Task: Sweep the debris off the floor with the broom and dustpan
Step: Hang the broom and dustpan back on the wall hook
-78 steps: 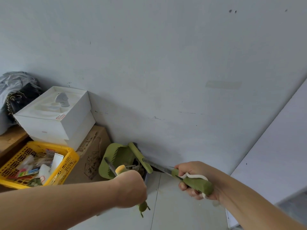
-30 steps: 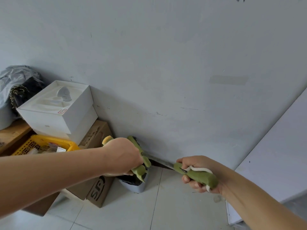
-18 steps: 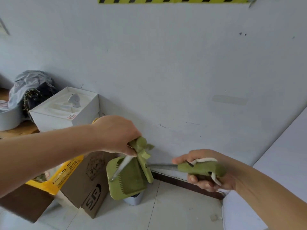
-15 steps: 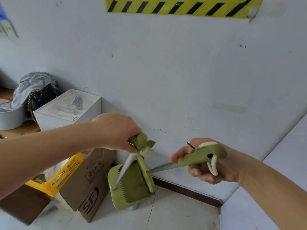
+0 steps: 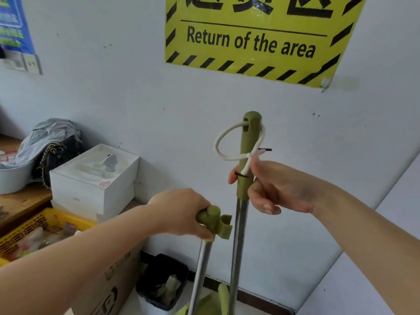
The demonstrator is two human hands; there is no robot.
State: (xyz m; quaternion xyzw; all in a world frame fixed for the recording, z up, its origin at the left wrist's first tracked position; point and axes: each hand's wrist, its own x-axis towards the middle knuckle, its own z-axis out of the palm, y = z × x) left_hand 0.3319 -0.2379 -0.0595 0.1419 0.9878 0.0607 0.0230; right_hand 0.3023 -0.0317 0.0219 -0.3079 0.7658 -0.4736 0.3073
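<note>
My right hand (image 5: 272, 189) grips the green top of the broom handle (image 5: 248, 142), which stands upright with a white cord loop through its tip; its metal pole (image 5: 236, 251) runs down out of view. My left hand (image 5: 181, 212) is shut on the green clip-shaped grip of the dustpan handle (image 5: 216, 220), whose metal pole (image 5: 200, 273) slants down. A bit of the green dustpan (image 5: 204, 303) shows at the bottom edge. The broom head is hidden. Both poles stand close together in front of the wall.
A small bin with a black liner (image 5: 161, 285) stands on the floor by the wall. A cardboard box (image 5: 113, 287), a yellow basket (image 5: 45, 226) and white boxes (image 5: 95, 178) crowd the left. A yellow sign (image 5: 250, 37) hangs above. A white panel (image 5: 375, 258) stands at the right.
Both hands have lifted and tilted the broom and dustpan from lying low and slanted over the bin to upright. The view has swung upward, showing the sign.
</note>
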